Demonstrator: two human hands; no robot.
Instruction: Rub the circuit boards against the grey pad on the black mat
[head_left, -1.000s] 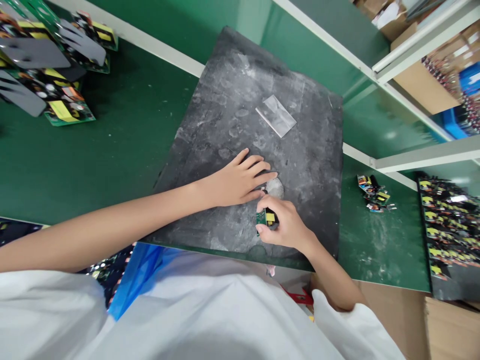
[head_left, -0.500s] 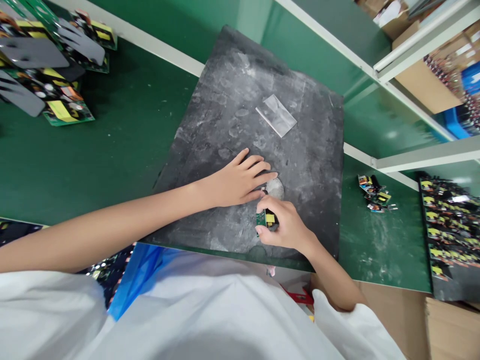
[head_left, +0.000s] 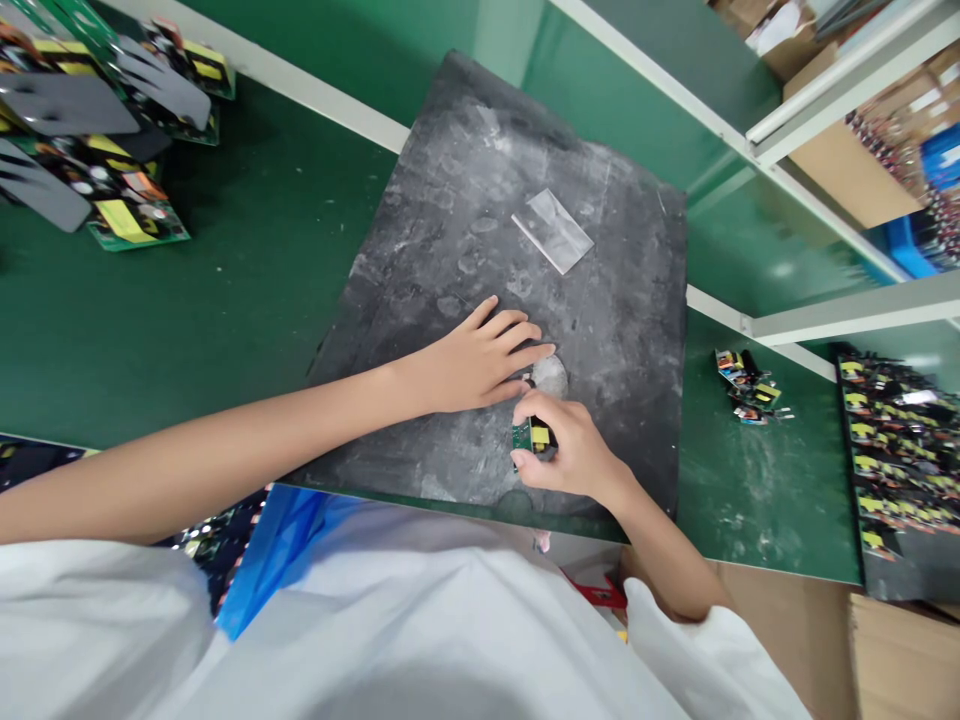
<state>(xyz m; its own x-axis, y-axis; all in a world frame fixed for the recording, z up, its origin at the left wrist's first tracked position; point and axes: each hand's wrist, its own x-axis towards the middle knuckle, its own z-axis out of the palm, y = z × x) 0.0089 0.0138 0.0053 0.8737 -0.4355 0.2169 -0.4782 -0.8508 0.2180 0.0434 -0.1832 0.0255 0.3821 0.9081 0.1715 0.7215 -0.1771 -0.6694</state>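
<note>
A small green circuit board (head_left: 522, 436) with a yellow-wrapped part is pinched between the thumb and fingers of my right hand (head_left: 566, 445), near the front edge of the black mat (head_left: 465, 240). My left hand (head_left: 480, 362) lies palm down on the mat with its fingers spread, its thumb close to my right fingertips. Beside the fingers of both hands is a round greyish disc (head_left: 551, 377), partly hidden, with a small thing at its left too unclear to name. Farther back on the mat lies a clear flat rectangular piece (head_left: 553, 232).
Boards with large grey heat sinks (head_left: 67, 104) stand at the upper left of the green bench (head_left: 247, 250). A few small boards (head_left: 752, 386) lie right of the mat, beside a black tray (head_left: 911, 565) with several boards. White frame bars (head_left: 862, 318) cross the right side.
</note>
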